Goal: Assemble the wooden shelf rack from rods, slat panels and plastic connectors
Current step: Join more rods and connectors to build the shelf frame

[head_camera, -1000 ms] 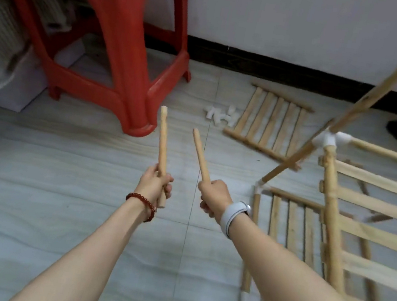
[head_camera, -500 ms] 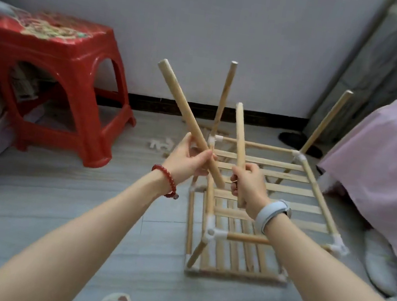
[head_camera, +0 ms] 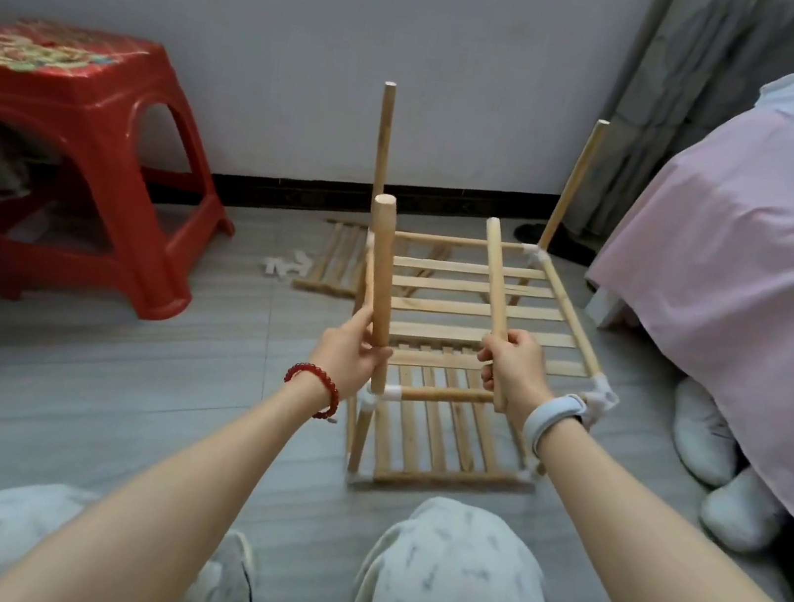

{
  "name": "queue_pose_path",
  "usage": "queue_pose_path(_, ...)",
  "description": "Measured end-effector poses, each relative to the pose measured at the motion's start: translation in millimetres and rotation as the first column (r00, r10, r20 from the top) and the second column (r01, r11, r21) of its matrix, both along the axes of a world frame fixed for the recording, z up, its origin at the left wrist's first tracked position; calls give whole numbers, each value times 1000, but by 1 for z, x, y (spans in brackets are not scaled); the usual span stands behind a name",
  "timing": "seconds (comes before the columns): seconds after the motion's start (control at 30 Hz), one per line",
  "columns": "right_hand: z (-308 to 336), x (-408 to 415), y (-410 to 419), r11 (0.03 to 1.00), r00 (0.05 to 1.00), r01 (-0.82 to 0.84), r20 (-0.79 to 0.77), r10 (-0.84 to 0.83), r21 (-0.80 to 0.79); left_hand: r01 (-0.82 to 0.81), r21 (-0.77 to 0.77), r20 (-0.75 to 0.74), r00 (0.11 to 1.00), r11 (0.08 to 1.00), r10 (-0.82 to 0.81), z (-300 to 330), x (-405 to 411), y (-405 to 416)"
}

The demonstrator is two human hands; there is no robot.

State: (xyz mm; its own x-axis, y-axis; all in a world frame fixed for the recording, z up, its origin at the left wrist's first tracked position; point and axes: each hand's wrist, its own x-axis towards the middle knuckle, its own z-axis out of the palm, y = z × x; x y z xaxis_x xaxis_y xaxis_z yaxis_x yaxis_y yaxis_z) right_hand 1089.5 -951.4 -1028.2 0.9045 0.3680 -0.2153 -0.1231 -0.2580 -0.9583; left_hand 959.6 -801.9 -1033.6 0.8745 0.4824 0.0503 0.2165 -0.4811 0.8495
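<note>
Left hand (head_camera: 347, 353): grips left rod (head_camera: 380, 293) upright, foot at front-left connector (head_camera: 377, 394), apparently for seating.
Right hand (head_camera: 514, 371): clenched around right rod (head_camera: 496, 298), probably bound for front-right connector (head_camera: 601, 393).

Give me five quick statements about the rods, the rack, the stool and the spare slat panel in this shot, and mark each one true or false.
1. Each hand holds a wooden rod. True: the left hand grips the left rod and the right hand grips the right rod.
2. The red stool lies tipped on its side. False: it stands upright on its legs.
3. The spare slat panel lies on the floor behind the rack. True.
4. The loose white connectors sit on top of the stool. False: they lie on the floor beside the spare slat panel.
5. Both far corners of the rack already have upright rods. True.
</note>
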Motion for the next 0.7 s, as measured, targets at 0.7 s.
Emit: queue_pose_path(0.7,-70,1,-3,878,935,-107,252,248,-466,-44,81,37,998,996,41,-23,2,-2)
